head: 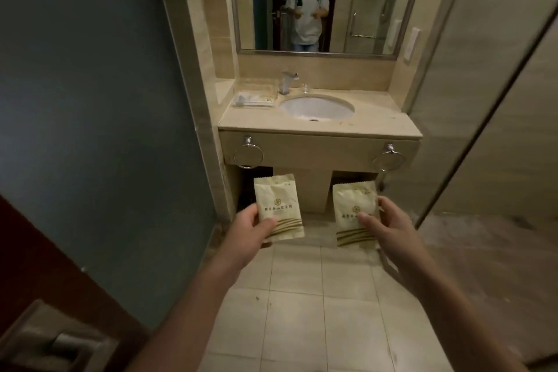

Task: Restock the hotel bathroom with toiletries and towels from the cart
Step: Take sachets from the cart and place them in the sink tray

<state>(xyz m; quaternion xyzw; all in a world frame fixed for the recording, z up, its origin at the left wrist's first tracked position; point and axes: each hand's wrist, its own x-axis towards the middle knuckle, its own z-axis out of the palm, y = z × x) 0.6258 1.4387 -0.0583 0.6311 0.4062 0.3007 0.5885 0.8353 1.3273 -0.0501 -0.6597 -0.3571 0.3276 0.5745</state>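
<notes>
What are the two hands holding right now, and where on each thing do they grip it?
The left hand pinches one sealed packet at its lower left corner; the right hand pinches another packet at its lower right edge.

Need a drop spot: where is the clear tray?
Head view: the clear tray sits at the left end of the counter, left of the sink, beside the tap.

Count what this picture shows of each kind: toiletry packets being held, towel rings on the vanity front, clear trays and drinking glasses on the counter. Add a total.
Toiletry packets: 2
Towel rings: 2
Clear tray: 1
Drinking glass: 1
Total: 6
</notes>
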